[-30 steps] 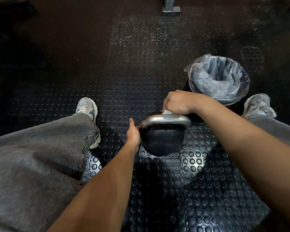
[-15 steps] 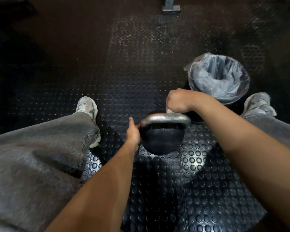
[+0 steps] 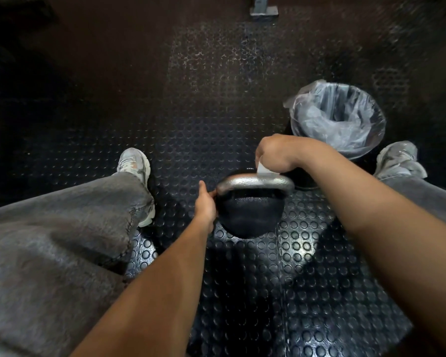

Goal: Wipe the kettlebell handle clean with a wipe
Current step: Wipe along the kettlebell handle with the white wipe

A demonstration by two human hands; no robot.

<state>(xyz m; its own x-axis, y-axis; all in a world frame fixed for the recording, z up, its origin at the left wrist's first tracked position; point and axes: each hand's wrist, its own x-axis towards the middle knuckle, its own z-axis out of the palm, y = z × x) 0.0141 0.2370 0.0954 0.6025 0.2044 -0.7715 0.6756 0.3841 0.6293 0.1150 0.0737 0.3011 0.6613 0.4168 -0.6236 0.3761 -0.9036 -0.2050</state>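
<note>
1. Since the earlier frames, the right hand has lifted slightly off the handle, so more of the white wipe shows beneath the fist. The left hand has not shifted.
2. The kettlebell stands on the studded rubber floor between the person's feet. A lined bin stands at 1 o'clock from it, just beyond the right hand.
3. Step in hand: wiping the handle. To do it well, press the wipe flat against the metal, draw it along the full arc from one end to the other, then wrap it round to reach the underside.
4. Keep the kettlebell braced so it does not rock under the strokes.
5. Right hand: closed narrowly into a fist, pinching the wipe; the wipe's lower edge touches the handle's far side near its right end.
6. Left hand: partly open, with the palm and thumb resting against the handle's left end at 9 o'clock. The fingers are hidden, so their grip cannot be judged.
</note>
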